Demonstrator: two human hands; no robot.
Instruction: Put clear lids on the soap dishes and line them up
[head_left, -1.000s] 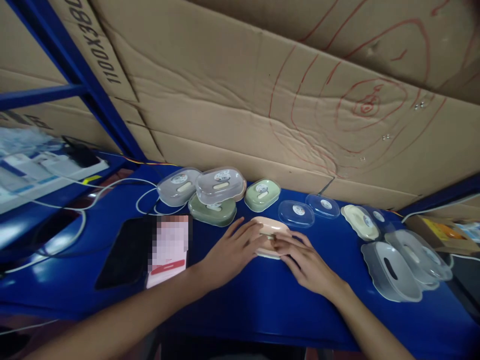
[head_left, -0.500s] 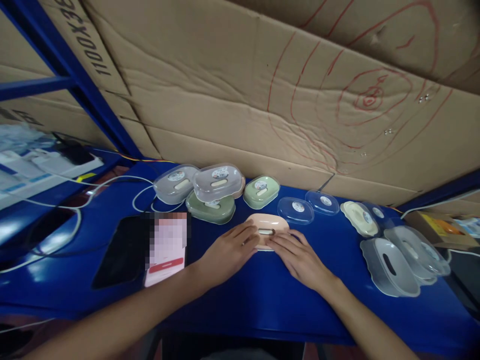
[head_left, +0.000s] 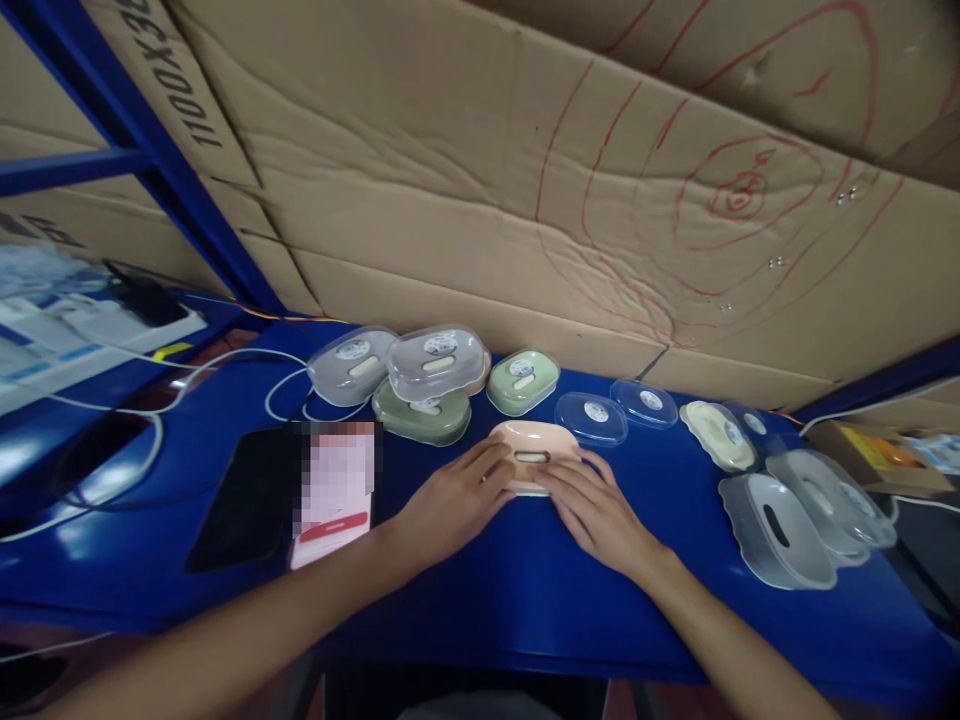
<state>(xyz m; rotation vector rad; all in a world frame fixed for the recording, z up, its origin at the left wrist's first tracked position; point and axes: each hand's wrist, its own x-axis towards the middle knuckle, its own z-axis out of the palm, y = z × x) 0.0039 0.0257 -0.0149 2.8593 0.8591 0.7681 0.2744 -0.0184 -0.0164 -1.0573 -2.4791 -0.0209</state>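
Note:
A peach-coloured oval dish (head_left: 536, 436) with a slot in its middle lies on the blue table, in front of the lidded boxes. My left hand (head_left: 457, 500) grips its left side, the fingers bent over the rim. On the right side, my right hand (head_left: 592, 505) has its fingers over the dish's front and right edge; the thumb is largely hidden. Behind the dish are a light green box (head_left: 523, 383) with a clear cover and two loose clear lids, the nearer one (head_left: 591, 420) beside the dish's back right corner.
Grey lidded boxes (head_left: 437, 365) and a dark green one (head_left: 424, 415) stand at the back left. A phone (head_left: 334, 500) and white cables lie left. A cream dish (head_left: 716, 437) and grey dishes (head_left: 780, 535) are at right. Cardboard (head_left: 450, 200) walls the back.
The dish's slot shows a little more between my hands. My right fingers have shifted slightly on the dish. Everything else is nearly unchanged.

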